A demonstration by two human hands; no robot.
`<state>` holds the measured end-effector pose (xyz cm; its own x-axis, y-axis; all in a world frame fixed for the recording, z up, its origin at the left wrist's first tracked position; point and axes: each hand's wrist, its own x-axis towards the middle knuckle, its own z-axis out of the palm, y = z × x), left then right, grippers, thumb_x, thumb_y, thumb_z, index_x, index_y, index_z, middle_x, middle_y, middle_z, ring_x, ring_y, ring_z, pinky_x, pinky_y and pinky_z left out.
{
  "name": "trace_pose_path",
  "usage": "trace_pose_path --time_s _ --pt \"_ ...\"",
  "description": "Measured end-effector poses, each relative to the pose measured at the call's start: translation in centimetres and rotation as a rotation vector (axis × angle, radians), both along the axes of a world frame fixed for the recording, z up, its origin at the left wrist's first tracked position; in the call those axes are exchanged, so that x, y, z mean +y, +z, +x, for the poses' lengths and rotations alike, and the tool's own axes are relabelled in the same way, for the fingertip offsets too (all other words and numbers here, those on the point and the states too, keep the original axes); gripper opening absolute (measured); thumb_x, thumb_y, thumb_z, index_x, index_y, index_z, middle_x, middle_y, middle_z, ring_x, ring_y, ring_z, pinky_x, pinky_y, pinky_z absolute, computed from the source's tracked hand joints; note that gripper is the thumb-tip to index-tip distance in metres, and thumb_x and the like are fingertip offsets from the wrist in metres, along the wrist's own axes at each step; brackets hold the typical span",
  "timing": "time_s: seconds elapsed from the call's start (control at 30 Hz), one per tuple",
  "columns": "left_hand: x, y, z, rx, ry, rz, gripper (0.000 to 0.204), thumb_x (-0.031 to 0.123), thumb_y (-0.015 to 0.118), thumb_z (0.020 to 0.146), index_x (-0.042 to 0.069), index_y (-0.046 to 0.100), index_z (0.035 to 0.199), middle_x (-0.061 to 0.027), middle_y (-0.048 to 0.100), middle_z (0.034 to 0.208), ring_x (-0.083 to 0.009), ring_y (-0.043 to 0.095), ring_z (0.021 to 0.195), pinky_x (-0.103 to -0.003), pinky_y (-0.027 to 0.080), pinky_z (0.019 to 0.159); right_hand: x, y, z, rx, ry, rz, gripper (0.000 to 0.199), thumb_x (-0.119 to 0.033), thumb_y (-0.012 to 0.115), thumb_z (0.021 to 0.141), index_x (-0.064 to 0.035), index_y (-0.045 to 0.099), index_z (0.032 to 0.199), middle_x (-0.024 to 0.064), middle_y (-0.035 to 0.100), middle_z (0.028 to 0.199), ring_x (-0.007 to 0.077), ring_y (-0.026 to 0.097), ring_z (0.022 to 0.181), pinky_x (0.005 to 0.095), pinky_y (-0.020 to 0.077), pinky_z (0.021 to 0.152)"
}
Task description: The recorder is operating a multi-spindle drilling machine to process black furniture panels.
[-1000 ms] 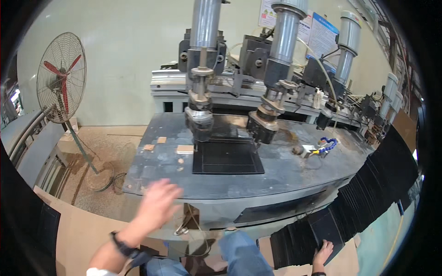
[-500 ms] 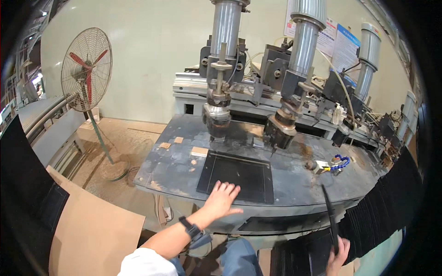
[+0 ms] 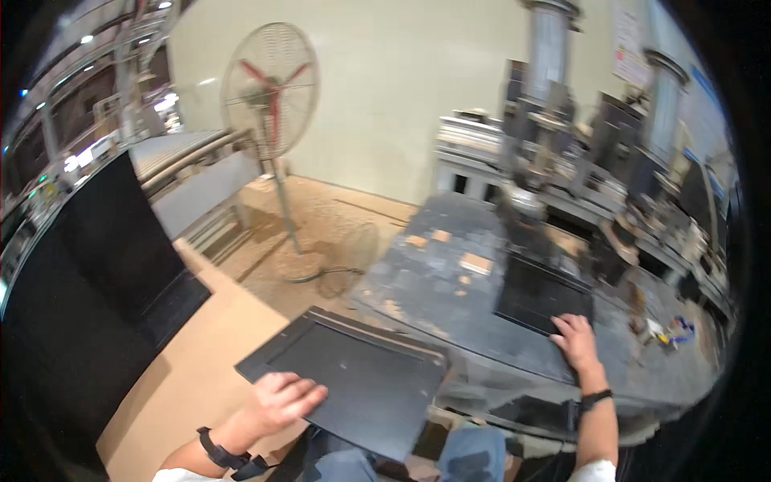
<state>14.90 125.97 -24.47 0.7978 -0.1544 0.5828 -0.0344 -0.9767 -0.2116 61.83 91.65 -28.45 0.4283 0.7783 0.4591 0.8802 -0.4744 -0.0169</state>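
Observation:
My left hand (image 3: 277, 406) grips the near edge of a black rectangular panel (image 3: 365, 381) with a raised border, fingers bent over its top face. This panel is held tilted above my lap, off the table. Farther right, a second black panel (image 3: 540, 294) lies on the grey worktable, below the machine's heads. At its near right edge is my right hand (image 3: 575, 337), fingers curled on the panel and partly blurred. The underside of each grip is hidden.
A bright metal cylinder machine (image 3: 548, 68) stands behind the table (image 3: 418, 285), where small wood blocks (image 3: 476, 263) lie. To the left are a brown board (image 3: 189, 365), a stack of black panels (image 3: 88, 289), a roller conveyor (image 3: 181, 153) and a red-bladed fan (image 3: 271, 88).
The view has turned left. My left hand went from lying spread on the table's panel to holding a panel over my lap. My right hand moved from the right side onto the table's panel.

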Motion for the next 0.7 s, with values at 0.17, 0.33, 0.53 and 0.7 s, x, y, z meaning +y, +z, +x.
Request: trace_pose_path --time_s 0.17,0.33,0.53,0.7 --pt "10.3 -2.6 -7.9 -0.108 0.469 0.040 0.033 0.006 0.060 0.073 0.009 0.065 0.105 -0.0047 0.065 0.098 -0.0237 0.060 0.090 -0.035 0.050 0.075 0.1 -0.3 0.5 0.001 -0.023 -0.031 0.045 -0.014 0.071 0.068 -0.0032 0.064 0.111 0.0112 0.060 0.107 0.0317 0.052 0.100 0.0409 0.0432 0.086" --pt "22.0 -7.9 -14.1 -0.161 0.996 -0.008 0.033 0.006 0.055 0.076 0.009 0.064 0.108 -0.0047 0.064 0.101 -0.0231 0.058 0.098 -0.035 0.048 0.081 2.5 -2.3 1.7 -0.132 -0.023 -0.054 0.050 -0.007 0.075 0.060 -0.0039 0.064 0.109 0.0093 0.059 0.106 0.0311 0.051 0.100 0.0418 0.0398 0.087" --pt "30.8 -14.0 -17.1 0.016 1.420 -0.017 0.044 0.017 0.056 0.084 0.009 0.052 0.127 -0.0051 0.056 0.105 -0.0228 0.053 0.101 -0.036 0.047 0.081 3.4 -1.1 0.2 -0.106 -0.211 -0.112 0.060 -0.007 0.079 0.055 -0.0051 0.061 0.112 0.0132 0.054 0.115 0.0331 0.048 0.107 0.0451 0.0379 0.091" --pt "33.8 -16.2 -18.1 0.208 1.603 -0.306 0.066 0.047 0.065 0.081 0.005 0.048 0.131 -0.0072 0.054 0.117 -0.0251 0.050 0.112 -0.040 0.051 0.087 1.0 0.2 -4.0 -0.086 -0.170 -0.015 0.062 -0.002 0.073 0.060 -0.0045 0.055 0.120 0.0182 0.053 0.122 0.0370 0.047 0.118 0.0457 0.0377 0.098"
